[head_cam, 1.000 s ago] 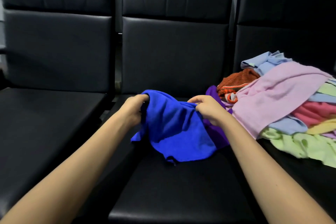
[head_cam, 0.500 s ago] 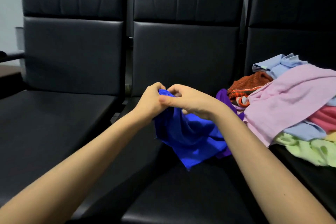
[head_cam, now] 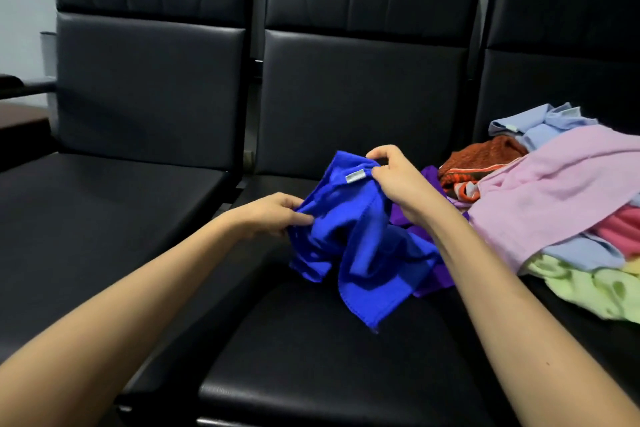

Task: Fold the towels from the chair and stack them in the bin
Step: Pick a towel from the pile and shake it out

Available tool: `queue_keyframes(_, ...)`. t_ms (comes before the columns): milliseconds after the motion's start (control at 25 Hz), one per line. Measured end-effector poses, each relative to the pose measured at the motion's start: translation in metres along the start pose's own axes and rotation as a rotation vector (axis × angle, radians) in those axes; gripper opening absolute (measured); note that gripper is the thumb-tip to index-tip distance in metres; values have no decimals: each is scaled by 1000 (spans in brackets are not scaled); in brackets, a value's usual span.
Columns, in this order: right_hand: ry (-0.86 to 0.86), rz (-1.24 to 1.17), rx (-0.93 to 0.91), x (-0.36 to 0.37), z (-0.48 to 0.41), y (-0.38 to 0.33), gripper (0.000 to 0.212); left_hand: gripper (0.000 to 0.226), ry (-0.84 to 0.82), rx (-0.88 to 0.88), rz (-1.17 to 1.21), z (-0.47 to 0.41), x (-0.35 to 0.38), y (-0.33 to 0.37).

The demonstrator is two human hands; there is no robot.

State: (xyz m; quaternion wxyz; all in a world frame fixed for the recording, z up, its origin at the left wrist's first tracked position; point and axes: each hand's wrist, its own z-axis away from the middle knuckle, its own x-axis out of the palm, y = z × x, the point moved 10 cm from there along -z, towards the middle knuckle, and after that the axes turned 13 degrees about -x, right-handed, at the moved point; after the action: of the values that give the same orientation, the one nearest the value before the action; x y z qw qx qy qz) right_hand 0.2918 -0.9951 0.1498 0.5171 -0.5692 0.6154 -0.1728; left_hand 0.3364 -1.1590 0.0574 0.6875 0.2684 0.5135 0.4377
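Note:
A crumpled blue towel [head_cam: 360,246] hangs over the middle black chair seat [head_cam: 311,357]. My right hand [head_cam: 394,177] pinches its top edge beside a small grey label. Lower and to the left, my left hand [head_cam: 273,215] pinches the towel's left edge. A purple towel [head_cam: 429,274] lies partly under the blue one. On the right chair sits a loose pile of towels [head_cam: 568,204]: pink on top, with light blue, orange, red and pale green ones. No bin is in view.
Three black padded chairs stand in a row, and the left chair seat [head_cam: 104,211] holds nothing. A dark table edge [head_cam: 17,121] shows at the far left against the pale wall.
My hands were together at the towel's top edge. The left hand has dropped down and left along the edge, while the right stays on top. The towel hangs more spread.

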Motion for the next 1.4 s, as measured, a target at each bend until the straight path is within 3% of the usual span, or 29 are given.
queue_keyframes(40, -23, -33, 1, -2, 2, 2, 19, 12, 127, 52, -4, 0, -14, 8)
queue_keyframes(120, -169, 211, -92, -1, 5, -2, 11, 16, 297, 170, 104, 10, -35, 26)
queue_keyframes(200, -231, 516, -133, -3, 4, 1, 24, 12, 262, 259, 54, 22, -39, 42)
queue_keyframes(240, -194, 534, -130, -10, 3, 1, 28, 10, 174, 258, -44, 26, -32, 45)
queue_keyframes(320, -113, 409, -152, -27, -2, -2, 25, 15, -3, 150, -275, 25, -17, 31)
queue_keyframes(400, -136, 339, -166, -41, -3, -5, 12, 15, -59, 56, -526, 20, -11, 11)
queue_keyframes(480, -322, 427, -131, -39, 1, 5, 10, 10, 69, 23, -586, 11, -24, 5)
queue_keyframes(560, -501, 751, 25, -39, 8, 35, 11, 21, 216, -86, -526, 4, -44, -6)
queue_keyframes(640, -540, 1050, 169, -46, 9, 61, 12, 28, 180, -259, -271, 2, -46, -26)
queue_keyframes(720, -354, 977, 184, -50, -1, 66, 9, 31, 72, -283, 350, -1, -39, -24)
queue_keyframes(800, 65, 481, 119, -62, -14, 59, 17, 34, 78, -79, 1035, -2, -59, 4)
queue_keyframes(880, 409, 2, -41, -76, -20, 41, 19, 31, 254, 288, 1293, 9, -106, 36)
queue_keyframes(920, 473, -71, -161, -84, -23, 23, 17, 29, 338, 454, 1291, 19, -125, 49)
queue_keyframes(1040, 445, -94, -391, -101, -30, -18, 31, 24, 544, 650, 1016, 49, -149, 72)
queue_keyframes(1120, 303, -52, -360, -98, -28, -20, 27, 26, 841, 559, 589, 73, -161, 76)
queue_keyframes(1160, 206, -20, -318, -92, -25, -17, 25, 23, 948, 461, 229, 78, -164, 83)
queue_keyframes(1200, 95, 23, -275, -84, -20, -14, 26, 17, 881, 312, -193, 70, -153, 92)
queue_keyframes(1240, -24, 64, -219, -76, -15, -8, 28, 15, 706, 148, -526, 57, -135, 87)
queue_keyframes(1280, -153, 102, -143, -68, -8, -1, 25, 16, 465, -39, -691, 48, -118, 67)
queue_keyframes(1400, -552, 252, 127, -47, 26, 22, 12, 18, -83, -418, -665, 61, -74, 9)
